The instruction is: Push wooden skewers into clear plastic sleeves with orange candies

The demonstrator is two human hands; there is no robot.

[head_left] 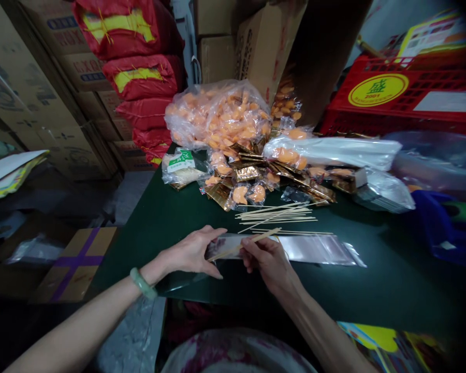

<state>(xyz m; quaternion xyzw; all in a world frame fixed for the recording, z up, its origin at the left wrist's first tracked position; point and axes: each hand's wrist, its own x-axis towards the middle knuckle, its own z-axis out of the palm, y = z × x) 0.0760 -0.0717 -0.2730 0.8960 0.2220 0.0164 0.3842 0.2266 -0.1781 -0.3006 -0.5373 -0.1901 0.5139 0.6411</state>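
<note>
Slender pale sticks (230,252), count unclear, pinched in right hand (266,259), slanting along clear plastic sleeves (314,248).
Lower end lies between left hand's (190,252) spread thumb and fingers; forearms converge from lower corners.

My left forearm (89,313) slants up from the lower left of my view, and my right forearm (314,316) rises from the lower right, leaning the opposite way, so that my two hands come near each other without touching. My left hand (188,253) points rightward with its back up, the fingers (215,233) well apart from the thumb (213,270), and the gap between them faces my other hand. My right hand (266,257) reaches in leftward from the right wrist (292,285), thumb and forefinger drawn together in a pinch, the other fingers curled in beneath
</note>
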